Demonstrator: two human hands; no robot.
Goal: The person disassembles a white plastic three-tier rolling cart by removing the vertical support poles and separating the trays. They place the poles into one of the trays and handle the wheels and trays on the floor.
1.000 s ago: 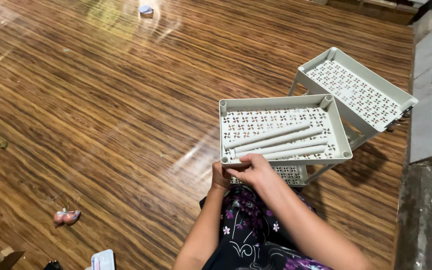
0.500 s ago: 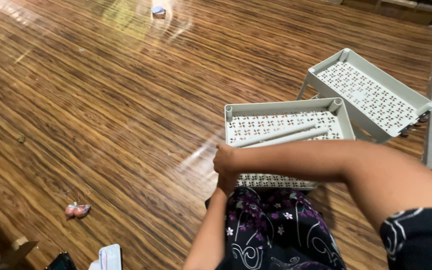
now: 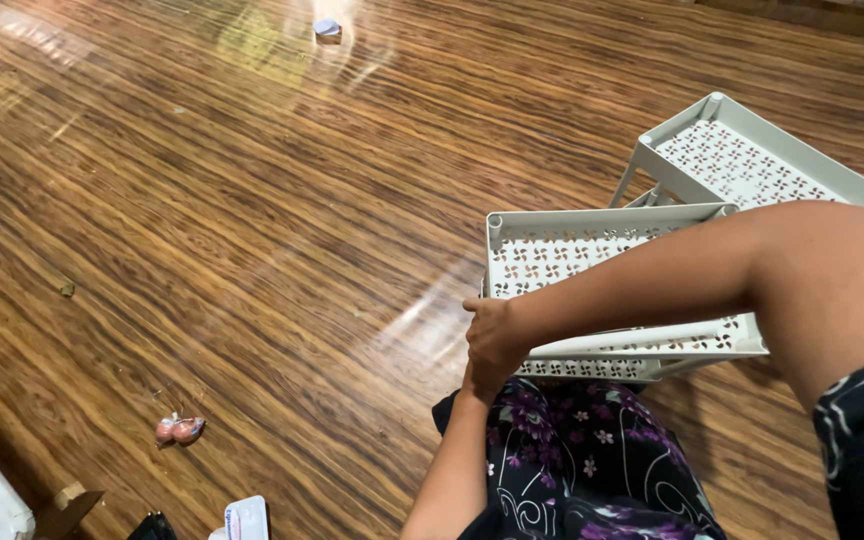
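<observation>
Front tray (image 3: 537, 250) before lap — second tray (image 3: 742, 160) behind, right.

Indoor light, fairly warm, med brightness. Strong glare patch on the glossy wood floor (image 3: 202, 200) at top centre of frame, w/ a second streak of shine running diagonally down toward centre. Lower left corner darker. Soft shadow under the pale perforated tray (image 3: 552, 255) at centre right; no hard-edged shadows. Focus sharp on floor grain. Right forearm (image 3: 672, 275), close to lens at right edge, looks oversized & slightly soft. Mild wide-angle stretch at edges.
</observation>
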